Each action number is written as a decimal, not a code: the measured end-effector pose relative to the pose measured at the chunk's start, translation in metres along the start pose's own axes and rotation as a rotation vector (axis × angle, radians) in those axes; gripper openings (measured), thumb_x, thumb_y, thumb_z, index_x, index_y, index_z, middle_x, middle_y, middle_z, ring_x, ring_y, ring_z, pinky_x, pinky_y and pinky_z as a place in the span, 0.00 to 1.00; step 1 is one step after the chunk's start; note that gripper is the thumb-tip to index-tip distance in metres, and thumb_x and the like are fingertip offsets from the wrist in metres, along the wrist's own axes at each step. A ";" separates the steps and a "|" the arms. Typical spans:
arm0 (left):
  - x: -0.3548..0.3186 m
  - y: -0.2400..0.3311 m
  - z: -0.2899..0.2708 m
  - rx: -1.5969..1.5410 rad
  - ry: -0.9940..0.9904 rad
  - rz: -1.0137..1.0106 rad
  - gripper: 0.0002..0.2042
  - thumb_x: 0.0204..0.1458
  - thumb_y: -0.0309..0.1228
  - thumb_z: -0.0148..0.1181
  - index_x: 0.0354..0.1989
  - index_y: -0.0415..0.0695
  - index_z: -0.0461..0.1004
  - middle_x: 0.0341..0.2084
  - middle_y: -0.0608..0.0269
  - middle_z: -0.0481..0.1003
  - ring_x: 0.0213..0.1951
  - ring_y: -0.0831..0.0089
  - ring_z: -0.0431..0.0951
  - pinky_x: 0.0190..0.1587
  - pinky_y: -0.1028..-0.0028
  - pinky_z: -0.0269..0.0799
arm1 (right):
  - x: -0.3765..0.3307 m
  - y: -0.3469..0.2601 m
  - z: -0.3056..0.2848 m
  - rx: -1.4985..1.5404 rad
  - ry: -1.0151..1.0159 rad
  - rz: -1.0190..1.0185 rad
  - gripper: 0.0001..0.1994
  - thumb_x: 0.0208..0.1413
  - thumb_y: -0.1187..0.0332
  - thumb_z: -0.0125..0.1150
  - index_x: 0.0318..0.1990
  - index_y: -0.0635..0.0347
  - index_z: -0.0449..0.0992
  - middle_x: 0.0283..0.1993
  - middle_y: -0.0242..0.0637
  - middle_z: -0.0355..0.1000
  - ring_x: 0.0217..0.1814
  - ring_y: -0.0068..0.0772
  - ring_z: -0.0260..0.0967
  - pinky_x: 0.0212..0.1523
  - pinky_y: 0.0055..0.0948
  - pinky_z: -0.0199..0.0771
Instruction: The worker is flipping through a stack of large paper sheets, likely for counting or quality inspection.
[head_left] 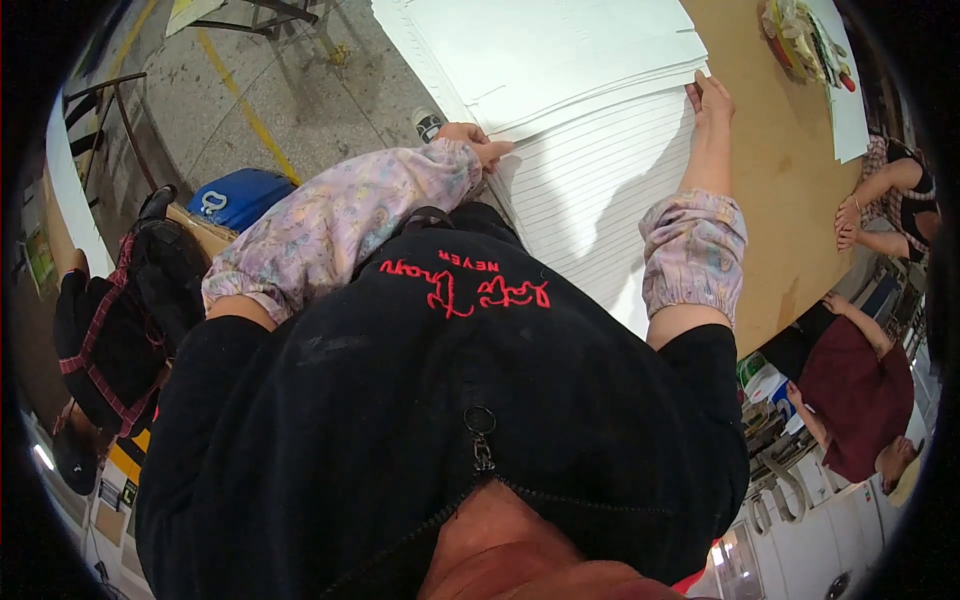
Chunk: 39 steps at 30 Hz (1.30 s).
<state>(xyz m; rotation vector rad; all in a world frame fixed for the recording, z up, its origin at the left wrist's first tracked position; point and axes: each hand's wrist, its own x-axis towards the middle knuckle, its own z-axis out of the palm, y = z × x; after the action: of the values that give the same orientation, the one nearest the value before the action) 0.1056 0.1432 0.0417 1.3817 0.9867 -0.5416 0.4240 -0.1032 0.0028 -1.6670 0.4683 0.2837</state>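
A stack of large white paper sheets [560, 60] lies on the brown table. Nearer to me, a lined sheet [570, 185] slopes toward my body, with a shadow across its right half. My left hand [478, 146] is closed in a pinch at the left corner of a white sheet's near edge. At the right end of that edge, my right hand [710, 100] pinches the sheet between thumb and fingers. Both forearms wear pale patterned sleeve covers. The layers between the sheets are partly hidden.
The brown tabletop [770, 190] extends to the right, with a yellowish container of small items [795, 45] at its far side. Other people's arms [865, 205] rest by the right edge. A blue bag [240, 197] and a dark chair frame [125, 125] stand at left.
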 end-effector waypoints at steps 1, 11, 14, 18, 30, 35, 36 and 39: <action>0.001 -0.001 -0.001 -0.013 0.008 -0.003 0.12 0.40 0.33 0.64 0.20 0.37 0.69 0.16 0.59 0.72 0.17 0.74 0.73 0.21 0.77 0.72 | -0.001 0.000 0.002 -0.001 -0.002 0.001 0.16 0.42 0.78 0.61 0.39 0.69 0.64 0.32 0.38 0.67 0.30 0.27 0.67 0.29 0.18 0.73; 0.009 -0.013 -0.006 -0.013 0.007 0.038 0.12 0.40 0.32 0.63 0.21 0.37 0.69 0.16 0.58 0.73 0.17 0.75 0.73 0.20 0.78 0.71 | -0.015 -0.008 0.012 -0.206 0.004 -0.116 0.17 0.44 0.72 0.60 0.42 0.66 0.67 0.29 0.39 0.69 0.23 0.26 0.67 0.25 0.21 0.72; 0.006 -0.007 -0.007 0.022 -0.028 0.016 0.12 0.40 0.32 0.63 0.20 0.36 0.69 0.16 0.58 0.72 0.17 0.75 0.73 0.20 0.77 0.71 | -0.002 -0.012 0.010 -0.589 0.015 -0.331 0.23 0.44 0.62 0.59 0.48 0.62 0.67 0.36 0.42 0.70 0.35 0.32 0.69 0.37 0.27 0.70; 0.006 -0.005 -0.004 -0.020 -0.028 -0.006 0.12 0.40 0.32 0.63 0.20 0.36 0.69 0.16 0.58 0.73 0.17 0.74 0.73 0.20 0.77 0.71 | 0.009 -0.008 0.017 -1.015 0.063 -0.575 0.28 0.41 0.52 0.59 0.49 0.58 0.68 0.47 0.44 0.68 0.51 0.39 0.63 0.52 0.30 0.59; 0.009 -0.013 -0.009 -0.011 -0.107 0.049 0.12 0.42 0.32 0.62 0.21 0.35 0.69 0.17 0.58 0.73 0.17 0.75 0.73 0.19 0.77 0.71 | -0.011 -0.019 0.006 -0.336 -0.134 -0.193 0.16 0.46 0.74 0.57 0.45 0.63 0.69 0.39 0.36 0.69 0.40 0.25 0.65 0.39 0.23 0.69; 0.013 -0.016 -0.011 0.031 -0.179 0.079 0.14 0.43 0.39 0.60 0.22 0.39 0.71 0.16 0.64 0.73 0.18 0.79 0.73 0.24 0.80 0.70 | -0.013 -0.010 -0.019 -0.001 -0.225 -0.070 0.20 0.49 0.80 0.49 0.52 0.61 0.61 0.36 0.31 0.63 0.35 0.23 0.64 0.39 0.25 0.72; 0.014 -0.017 -0.011 0.039 -0.173 0.084 0.14 0.42 0.39 0.60 0.22 0.39 0.71 0.16 0.64 0.74 0.18 0.79 0.73 0.23 0.80 0.70 | -0.021 -0.007 -0.018 0.090 -0.305 -0.076 0.21 0.50 0.81 0.47 0.54 0.60 0.58 0.35 0.30 0.62 0.34 0.23 0.63 0.41 0.26 0.72; 0.007 -0.004 -0.014 0.134 -0.168 0.049 0.14 0.42 0.39 0.60 0.21 0.38 0.71 0.15 0.63 0.73 0.18 0.79 0.73 0.23 0.79 0.70 | -0.052 -0.003 -0.007 0.200 -0.330 -0.118 0.19 0.52 0.80 0.46 0.53 0.65 0.57 0.43 0.37 0.64 0.41 0.28 0.65 0.43 0.28 0.72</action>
<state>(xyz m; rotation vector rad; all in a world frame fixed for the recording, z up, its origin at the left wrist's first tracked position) 0.1027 0.1579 0.0347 1.4495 0.7903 -0.6854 0.3783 -0.1026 0.0296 -1.4132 0.1441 0.4028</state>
